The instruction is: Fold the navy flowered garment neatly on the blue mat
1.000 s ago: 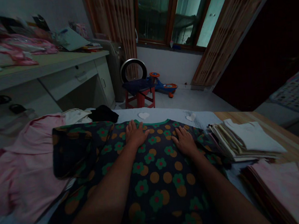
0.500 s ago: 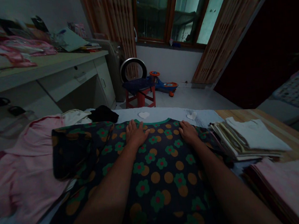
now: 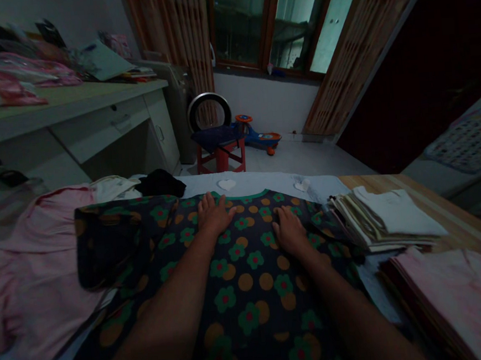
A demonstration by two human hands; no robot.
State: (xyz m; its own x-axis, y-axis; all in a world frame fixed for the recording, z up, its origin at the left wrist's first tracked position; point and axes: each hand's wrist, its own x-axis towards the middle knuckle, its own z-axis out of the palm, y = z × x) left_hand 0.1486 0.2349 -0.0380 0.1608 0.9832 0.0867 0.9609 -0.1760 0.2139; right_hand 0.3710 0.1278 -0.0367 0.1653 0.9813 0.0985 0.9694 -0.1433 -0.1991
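A dark long-sleeved top [image 3: 246, 257] with green flowers and tan dots lies spread out before me, its green-edged neckline at the far side. My left hand [image 3: 215, 216] rests flat on it just left of the neckline, fingers stretched out. On the right of the chest part, my right hand [image 3: 289, 230] lies on the cloth with its fingers extended and lightly bent. The left sleeve is bunched over beside a pink garment [image 3: 47, 262]. My forearms cover parts of the top.
To the right are a folded pile topped with white cloth [image 3: 405, 211] and another topped with pink [image 3: 461, 290]. A black cloth [image 3: 161, 183] lies at the far left. Beyond stand a red stool [image 3: 220, 154], a blue ride-on toy [image 3: 262, 138] and a desk [image 3: 105, 102].
My right hand has slid a little nearer and inward from the right shoulder of the top. My left hand stays on the cloth. The view has shifted slightly.
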